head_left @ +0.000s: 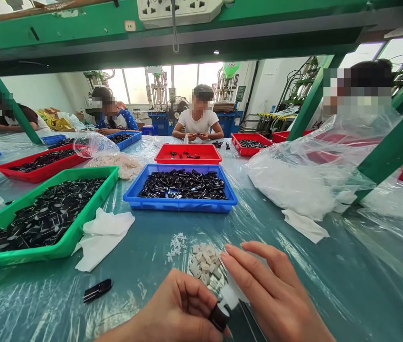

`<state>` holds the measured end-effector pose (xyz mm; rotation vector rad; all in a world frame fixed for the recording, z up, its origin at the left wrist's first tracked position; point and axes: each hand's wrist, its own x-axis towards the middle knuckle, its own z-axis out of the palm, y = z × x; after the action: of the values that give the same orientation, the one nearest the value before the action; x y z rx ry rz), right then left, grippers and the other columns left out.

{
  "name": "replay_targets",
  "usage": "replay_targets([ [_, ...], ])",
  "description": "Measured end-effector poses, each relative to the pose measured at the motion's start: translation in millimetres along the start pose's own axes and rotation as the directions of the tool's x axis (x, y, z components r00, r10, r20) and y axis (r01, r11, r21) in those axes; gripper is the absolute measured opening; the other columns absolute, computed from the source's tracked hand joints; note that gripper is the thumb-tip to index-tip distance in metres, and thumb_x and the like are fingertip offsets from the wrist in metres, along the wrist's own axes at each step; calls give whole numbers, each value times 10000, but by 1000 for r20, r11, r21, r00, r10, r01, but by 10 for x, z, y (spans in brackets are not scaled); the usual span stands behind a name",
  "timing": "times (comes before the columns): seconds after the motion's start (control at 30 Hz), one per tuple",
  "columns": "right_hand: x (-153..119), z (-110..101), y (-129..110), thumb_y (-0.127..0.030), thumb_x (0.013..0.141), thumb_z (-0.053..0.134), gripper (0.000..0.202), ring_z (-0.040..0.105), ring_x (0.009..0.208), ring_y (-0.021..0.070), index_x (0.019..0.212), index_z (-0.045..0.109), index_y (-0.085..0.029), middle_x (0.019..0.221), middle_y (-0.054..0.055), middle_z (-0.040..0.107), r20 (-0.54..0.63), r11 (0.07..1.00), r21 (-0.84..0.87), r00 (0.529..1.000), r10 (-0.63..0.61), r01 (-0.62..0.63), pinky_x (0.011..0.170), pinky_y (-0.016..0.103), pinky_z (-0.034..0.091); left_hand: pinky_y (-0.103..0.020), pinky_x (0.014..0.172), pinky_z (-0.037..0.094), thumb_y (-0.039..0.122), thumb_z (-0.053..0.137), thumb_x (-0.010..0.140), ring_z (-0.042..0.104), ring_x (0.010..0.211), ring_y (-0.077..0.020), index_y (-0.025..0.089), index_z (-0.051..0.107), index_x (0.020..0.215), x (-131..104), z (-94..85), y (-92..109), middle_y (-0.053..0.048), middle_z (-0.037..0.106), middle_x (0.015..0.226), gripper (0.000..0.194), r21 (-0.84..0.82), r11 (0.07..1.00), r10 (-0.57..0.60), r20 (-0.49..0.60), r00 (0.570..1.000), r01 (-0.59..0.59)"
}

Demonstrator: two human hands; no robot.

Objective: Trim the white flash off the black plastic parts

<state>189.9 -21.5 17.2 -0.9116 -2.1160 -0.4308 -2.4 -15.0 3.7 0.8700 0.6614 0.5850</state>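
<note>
My left hand (187, 313) pinches a small black plastic piece (220, 317) with a pale end between thumb and fingers. My right hand (276, 294) lies over a small translucent white squeeze bottle (236, 285), its fingers hiding most of it. The bottle's white cap (229, 297) points down at the black piece, close against its end. Just beyond my hands is a heap of small off-white pieces (204, 261). A little pile of tiny white bits (177, 246) lies to its left. One flat black part (98, 290) rests alone on the table at left.
Ahead stands a blue tray (180, 204) of black parts, with a red tray (188, 154) behind it. A green tray (68, 242) fills the left side. White cloths (96, 242) and a large plastic bag (294, 185) lie around. Green frame bars cross above; several people sit opposite.
</note>
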Motion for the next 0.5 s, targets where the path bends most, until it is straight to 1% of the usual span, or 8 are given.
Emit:
replay_targets([
  [0.07, 2, -5, -2, -115, 935, 331, 337, 512, 1030, 258, 1102, 622, -147, 1072, 104, 668, 14, 1000, 3, 1000, 3, -3, 847, 420, 410, -146, 530, 488, 79, 796, 528, 625, 530, -78, 106, 741, 707, 2, -8, -10, -75, 732, 715, 189, -4, 1000, 0, -1, 1000, 0],
  [0.17, 6, -22, -6, -103, 931, 334, 338, 514, 1027, 260, 1092, 628, -145, 1067, 104, 670, -3, 1000, 7, 1000, -7, 7, 849, 421, 409, -149, 526, 487, 84, 801, 524, 625, 526, -82, 106, 740, 705, 3, -17, -25, -75, 732, 713, 192, 2, 1000, -3, -6, 1000, 3],
  [0.3, 8, -56, -10, -89, 922, 358, 326, 502, 1044, 262, 1110, 619, -138, 1095, 103, 659, 53, 1000, 16, 999, -3, 2, 865, 423, 410, -152, 524, 484, 89, 805, 519, 621, 520, -84, 104, 741, 699, -1, -22, -29, -70, 728, 697, 191, 3, 1000, -2, -10, 1000, 2],
  [0.5, 22, -89, 4, -118, 928, 340, 333, 504, 1045, 264, 1111, 618, -139, 1094, 105, 659, 59, 1000, 18, 998, -23, 22, 866, 424, 408, -157, 517, 478, 98, 802, 521, 612, 506, -82, 105, 741, 698, -5, -22, -4, -71, 723, 677, 188, 45, 999, -13, -39, 999, 15],
])
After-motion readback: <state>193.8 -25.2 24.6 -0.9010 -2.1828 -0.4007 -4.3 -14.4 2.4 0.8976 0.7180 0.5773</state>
